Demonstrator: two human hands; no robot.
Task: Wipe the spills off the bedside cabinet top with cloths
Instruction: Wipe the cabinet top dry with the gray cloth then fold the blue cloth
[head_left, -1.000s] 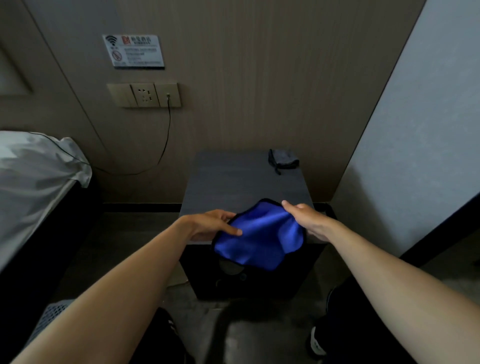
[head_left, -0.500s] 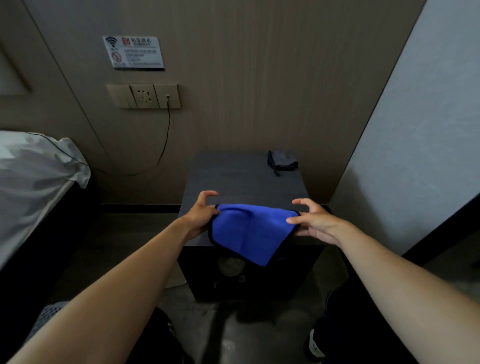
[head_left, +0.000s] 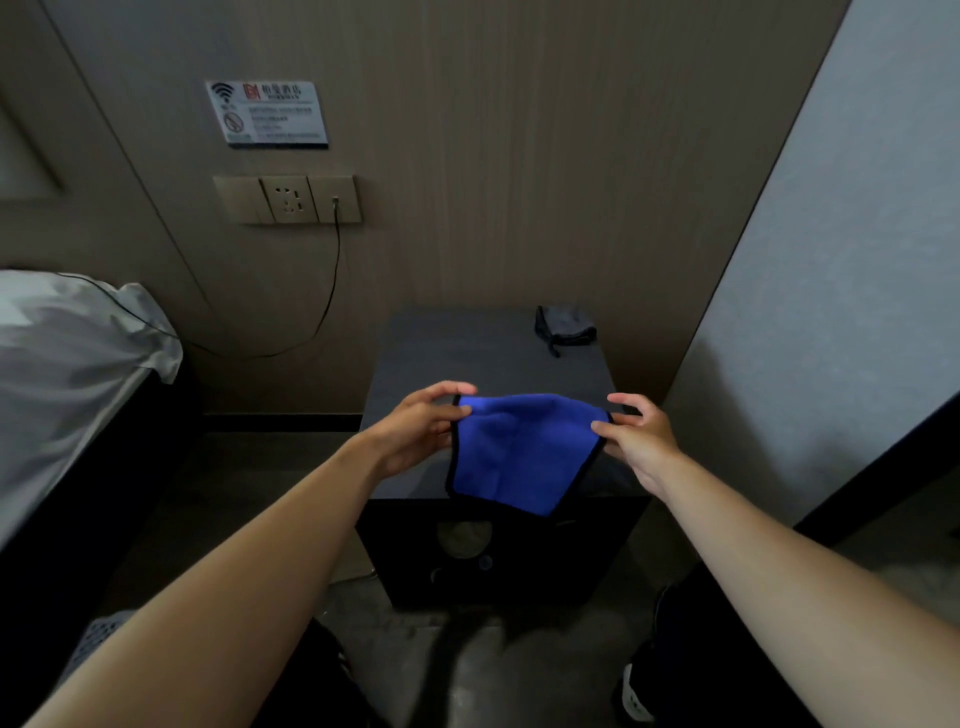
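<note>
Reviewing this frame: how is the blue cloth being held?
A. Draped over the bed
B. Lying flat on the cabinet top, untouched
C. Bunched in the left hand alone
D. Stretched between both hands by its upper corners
D: the left hand and right hand each pinch an upper corner of the blue cloth, which hangs spread above the bedside cabinet.

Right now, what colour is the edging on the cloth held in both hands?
Black edging on the blue cloth, clearest in the head view.
</note>
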